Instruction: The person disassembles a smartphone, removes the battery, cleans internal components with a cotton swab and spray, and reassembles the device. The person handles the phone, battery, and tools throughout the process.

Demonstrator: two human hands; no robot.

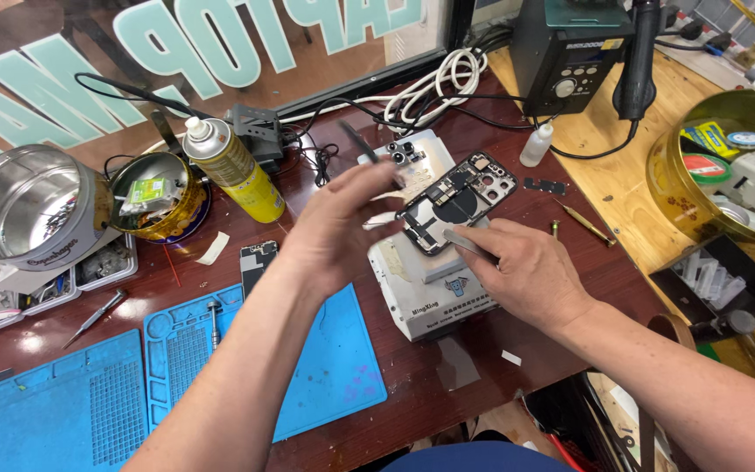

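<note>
Opened phone (452,203) lies back-up on white heating block (430,293), mid-desk (570,288). Left hand (342,223) above phone, blurred, grip pinching thin dark tool (362,144). Right hand (517,267) grips flat metal blade (463,242) at phone's lower edge. Step, judged: prying. Next: blade steady, shallow.

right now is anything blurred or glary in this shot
Head view: the left hand and the thin tool at its fingers are smeared by motion; the right hand and opened phone are sharp; light glares off the steel tin; edges bow like a wide lens.
</note>
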